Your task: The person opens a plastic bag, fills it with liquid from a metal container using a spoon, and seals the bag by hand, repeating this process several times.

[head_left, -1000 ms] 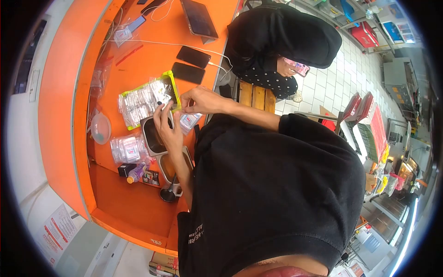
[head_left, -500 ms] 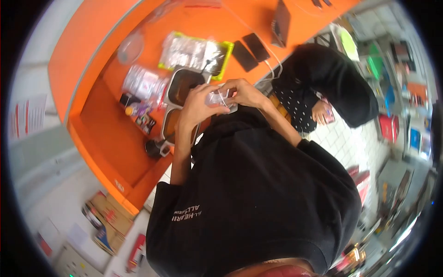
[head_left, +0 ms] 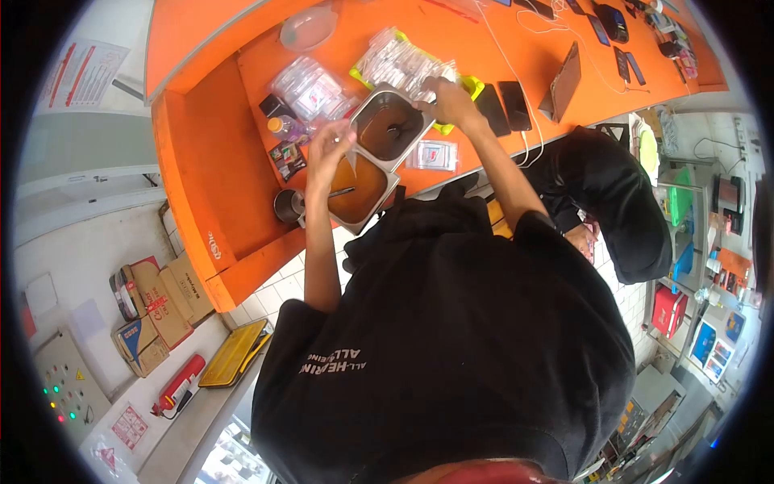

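Two square metal pans stand side by side at the counter's near edge. The far pan (head_left: 373, 109) contains dark brown sauce, the near pan (head_left: 389, 194) an orange-brown one. My left hand (head_left: 329, 147) is closed on a small clear plastic bag (head_left: 351, 165), which hangs over the near pan. My right hand (head_left: 448, 103) is at the far pan's upper right rim, fingers curled round the handle end of a ladle (head_left: 395, 129) that dips into the dark sauce. In the near pan rests another utensil (head_left: 342, 192), its handle pointing left.
A stack of clear packets (head_left: 403, 63) fills a yellow-green tray. More plastic packs (head_left: 310, 87), a bottle (head_left: 282, 126) and a dark metal cup (head_left: 287, 206) are at left. A flat printed packet (head_left: 435, 155) lies right of the pans. Phones (head_left: 514, 105) lie beyond; a person (head_left: 601, 194) sits at right.
My hands were together over the plastic bag; now they are apart. The left has the bag above the near pan, and the right has moved to the ladle. The view has shifted.
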`<state>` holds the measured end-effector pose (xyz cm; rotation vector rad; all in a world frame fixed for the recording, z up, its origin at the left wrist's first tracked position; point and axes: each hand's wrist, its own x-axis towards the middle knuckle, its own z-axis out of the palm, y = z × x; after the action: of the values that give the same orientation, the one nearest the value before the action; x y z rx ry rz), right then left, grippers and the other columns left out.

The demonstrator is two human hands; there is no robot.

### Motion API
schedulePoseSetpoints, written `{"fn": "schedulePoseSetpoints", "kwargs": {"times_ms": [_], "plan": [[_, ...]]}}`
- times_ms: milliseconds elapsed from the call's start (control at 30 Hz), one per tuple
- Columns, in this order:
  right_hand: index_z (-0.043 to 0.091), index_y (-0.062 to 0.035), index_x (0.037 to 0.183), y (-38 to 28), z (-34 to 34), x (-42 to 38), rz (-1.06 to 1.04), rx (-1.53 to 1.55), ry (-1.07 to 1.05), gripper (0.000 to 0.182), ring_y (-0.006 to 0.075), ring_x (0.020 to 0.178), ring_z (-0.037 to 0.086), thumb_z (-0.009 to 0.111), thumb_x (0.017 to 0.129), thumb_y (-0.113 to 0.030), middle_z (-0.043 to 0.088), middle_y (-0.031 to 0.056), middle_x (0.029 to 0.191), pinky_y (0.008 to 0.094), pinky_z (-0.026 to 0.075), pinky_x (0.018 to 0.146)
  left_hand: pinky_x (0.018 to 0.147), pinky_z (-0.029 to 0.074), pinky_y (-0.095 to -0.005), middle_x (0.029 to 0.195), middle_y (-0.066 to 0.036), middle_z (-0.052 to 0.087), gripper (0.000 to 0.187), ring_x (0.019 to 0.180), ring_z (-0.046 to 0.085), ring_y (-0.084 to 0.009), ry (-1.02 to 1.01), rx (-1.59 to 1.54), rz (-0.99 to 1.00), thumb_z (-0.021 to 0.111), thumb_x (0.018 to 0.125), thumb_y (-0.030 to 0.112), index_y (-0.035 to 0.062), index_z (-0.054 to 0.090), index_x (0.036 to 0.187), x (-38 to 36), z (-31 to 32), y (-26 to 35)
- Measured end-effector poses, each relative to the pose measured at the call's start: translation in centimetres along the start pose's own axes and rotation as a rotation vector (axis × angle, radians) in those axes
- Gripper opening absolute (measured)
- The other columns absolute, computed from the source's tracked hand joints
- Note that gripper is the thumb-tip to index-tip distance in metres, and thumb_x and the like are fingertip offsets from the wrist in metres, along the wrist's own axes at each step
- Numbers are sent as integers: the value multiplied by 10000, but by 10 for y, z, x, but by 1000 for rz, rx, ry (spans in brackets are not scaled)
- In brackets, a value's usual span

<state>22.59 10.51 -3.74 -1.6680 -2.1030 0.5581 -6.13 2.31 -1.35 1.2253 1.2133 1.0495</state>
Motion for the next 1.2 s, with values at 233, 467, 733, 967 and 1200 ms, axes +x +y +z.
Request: {"fn": "schedulePoseSetpoints", "kwargs": {"times_ms": [233,467,733,967,1200], "plan": [[720,-26,949,-31,6,13,-113,-409,-503,357,342,923,700,759,811,-352,714,184,957,446,573,765,910,439,-294,1068,-60,696,431,1008,611,-153,7,179,-133,763,836,308,1,681,1128,56,-31,-25],[744,-60,820,-41,1,-21,-188,-553,-247,151,285,811,727,598,828,-98,729,127,829,397,579,670,807,461,-296,912,-57,708,379,868,609,-129,-171,285,-273,754,838,349,13,735,1013,65,-21,-33],[737,-71,780,-20,26,-48,-156,-542,-264,150,260,768,727,593,817,-89,722,138,790,386,575,637,564,401,-245,746,6,633,316,660,538,-75,-200,260,-156,797,814,311,26,735,937,44,1,-15],[722,10,832,-33,19,-71,38,-302,-408,154,366,841,709,590,765,-30,705,224,850,448,582,748,562,400,-235,765,-7,658,297,651,546,-73,-223,246,-121,813,803,273,21,739,939,32,10,-20],[718,21,878,-37,19,-71,37,-240,-557,179,374,908,687,594,763,-38,693,252,923,461,566,793,711,485,-263,882,-59,706,361,806,632,-116,-222,319,-91,818,795,287,-4,723,987,24,10,-17]]}}
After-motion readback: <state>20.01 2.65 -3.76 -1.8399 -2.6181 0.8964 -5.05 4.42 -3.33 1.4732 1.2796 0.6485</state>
